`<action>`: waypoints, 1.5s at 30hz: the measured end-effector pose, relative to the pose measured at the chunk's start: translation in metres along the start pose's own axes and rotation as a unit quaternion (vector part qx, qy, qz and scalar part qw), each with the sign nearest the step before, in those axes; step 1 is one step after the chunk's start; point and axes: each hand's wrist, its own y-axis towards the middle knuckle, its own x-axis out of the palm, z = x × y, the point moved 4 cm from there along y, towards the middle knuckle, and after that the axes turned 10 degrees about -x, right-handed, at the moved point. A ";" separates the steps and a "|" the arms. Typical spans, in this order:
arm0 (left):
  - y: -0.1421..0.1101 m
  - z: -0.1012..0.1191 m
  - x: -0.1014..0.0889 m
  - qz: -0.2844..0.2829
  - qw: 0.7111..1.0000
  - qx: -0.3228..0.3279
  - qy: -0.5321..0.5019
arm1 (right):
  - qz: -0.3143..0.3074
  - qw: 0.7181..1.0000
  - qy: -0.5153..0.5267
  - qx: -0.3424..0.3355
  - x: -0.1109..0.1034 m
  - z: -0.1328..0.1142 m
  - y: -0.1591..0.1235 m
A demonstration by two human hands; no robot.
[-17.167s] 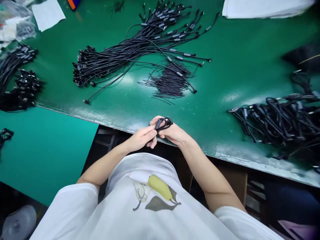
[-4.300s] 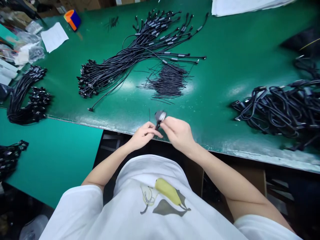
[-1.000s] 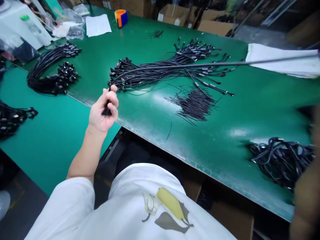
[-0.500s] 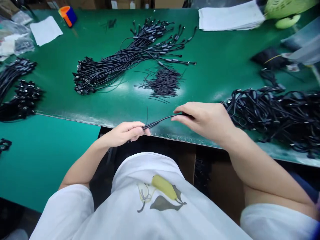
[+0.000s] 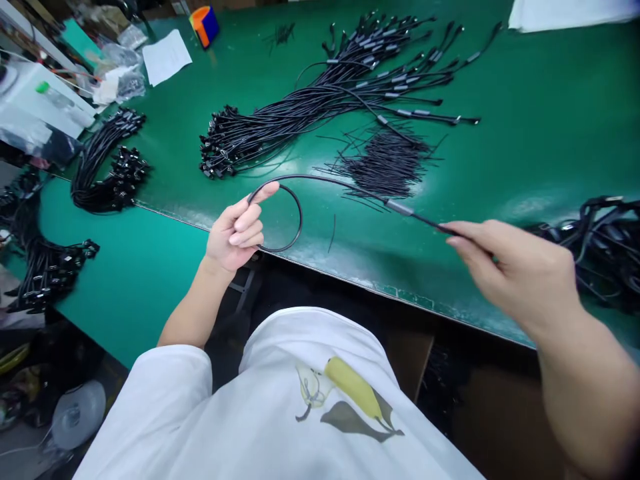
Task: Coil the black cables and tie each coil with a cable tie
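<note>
A single black cable [image 5: 330, 180] stretches between my hands over the front edge of the green table. My left hand [image 5: 237, 230] has its fingers curled and its index finger raised inside a loop of the cable. My right hand [image 5: 520, 267] pinches the other end, just past a grey sleeve [image 5: 400, 207] on the cable. The cable's right tip is hidden in that hand. Beyond the cable lies a heap of short thin black ties [image 5: 395, 160]. One loose thin tie [image 5: 332, 233] rests near the table edge.
Behind is a long bundle of black cables [image 5: 295, 117] with grey sleeves. More bundles [image 5: 107, 160] lie at the left, and tangled cables [image 5: 610, 247] at the right. An orange and blue tape roll [image 5: 204, 27] and a white paper [image 5: 167, 58] stand far left.
My hands have moved apart, and the gathered cable now spreads out with a loop at my left hand. The view has shifted left.
</note>
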 end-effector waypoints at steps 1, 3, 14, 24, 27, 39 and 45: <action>0.002 -0.001 0.002 0.000 1.000 -0.008 0.001 | 0.007 0.998 -0.040 -0.048 0.001 -0.008 -0.001; 0.008 -0.005 0.006 0.001 1.000 -0.012 0.003 | 0.004 0.985 -0.084 -0.149 0.006 -0.028 -0.001; 0.011 -0.062 0.045 -0.141 0.932 0.022 0.332 | -0.108 0.953 0.215 -0.185 0.023 -0.078 0.057; 0.024 -0.088 0.055 -0.132 0.986 -0.034 0.098 | 0.110 0.714 0.652 0.230 0.113 -0.066 0.045; 0.030 -0.112 0.052 -0.115 0.984 -0.039 0.127 | 0.193 0.627 0.693 0.299 0.117 -0.078 0.038; 0.020 -0.134 0.045 -0.142 0.808 -0.082 0.566 | 0.141 0.640 0.695 0.295 0.114 -0.108 0.021; 0.020 -0.141 0.047 -0.112 0.842 0.019 0.528 | 0.203 0.593 0.726 0.282 0.112 -0.099 0.036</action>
